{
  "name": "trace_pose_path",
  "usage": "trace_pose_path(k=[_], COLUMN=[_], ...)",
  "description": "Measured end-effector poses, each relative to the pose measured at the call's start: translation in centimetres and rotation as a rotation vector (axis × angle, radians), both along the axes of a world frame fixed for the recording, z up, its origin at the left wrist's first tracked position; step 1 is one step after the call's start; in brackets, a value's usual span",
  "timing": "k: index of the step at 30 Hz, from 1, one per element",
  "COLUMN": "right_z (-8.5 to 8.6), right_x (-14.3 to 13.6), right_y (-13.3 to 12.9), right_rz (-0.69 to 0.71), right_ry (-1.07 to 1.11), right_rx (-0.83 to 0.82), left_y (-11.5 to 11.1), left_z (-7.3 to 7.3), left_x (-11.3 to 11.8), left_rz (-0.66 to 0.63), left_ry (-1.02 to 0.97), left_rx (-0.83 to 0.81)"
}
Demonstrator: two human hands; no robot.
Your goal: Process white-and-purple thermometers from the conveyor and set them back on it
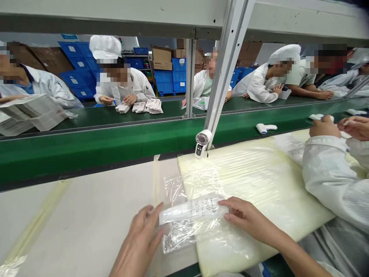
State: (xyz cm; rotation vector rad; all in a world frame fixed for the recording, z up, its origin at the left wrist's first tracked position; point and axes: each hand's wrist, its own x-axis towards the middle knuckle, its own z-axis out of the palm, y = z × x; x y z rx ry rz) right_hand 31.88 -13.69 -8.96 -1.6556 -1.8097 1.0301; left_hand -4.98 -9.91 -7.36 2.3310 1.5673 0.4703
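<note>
A folded white strip with handwriting (188,210) lies across clear plastic film (178,236), partly over a yellowish foam pad. Whether the strip is paper or folded bag is hard to tell. My left hand (142,234) is at the strip's left end, thumb and fingers apart on either side of it. At the other end, my right hand (245,217) has its index fingertip on the strip and the thumb just below, gripping its edge. Beyond my hands, a white handheld fan (202,143) stands upright at the pad's far edge.
The foam pad (253,169) covers the right of the pale tabletop (95,215). A metal post (223,73) rises behind the fan. Past it runs a green conveyor (109,144), with another white fan (265,128). A co-worker's sleeve (328,169) is close on the right; several people sit opposite.
</note>
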Motion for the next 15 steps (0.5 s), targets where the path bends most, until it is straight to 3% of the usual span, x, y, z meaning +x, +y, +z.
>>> trace_pose_path(k=[2,4,7,10,12,15], right_z=[1.1,1.7,0.8,-1.7,-3.0,-3.3], right_x=[-0.3,-1.5,-4.4,-6.4,-6.7,-6.4], right_y=[-0.3,0.0,1.3,2.7,3.2,3.2], right_rz=[-0.025,-0.066,0.053,0.292,0.350,0.376], right_ry=[-0.240,-0.437,-0.554,-0.561,-0.550,-0.502], right_rx=[0.179,0.436,0.685,0.631,0.537,0.451], left_y=[0.7,1.2,1.5,2.3,3.8,6.8], left_z=[1.0,0.8,-1.0,-2.0,-1.7,-1.1], left_x=[1.3,3.8,7.2,7.4,6.1,4.2], left_rz=[-0.129,-0.303,-0.466,-0.508,-0.433,-0.063], left_ry=[0.086,0.176,0.278,0.220,0.053,-0.141], left_rx=[0.269,0.312,0.105,-0.130,-0.225,-0.119])
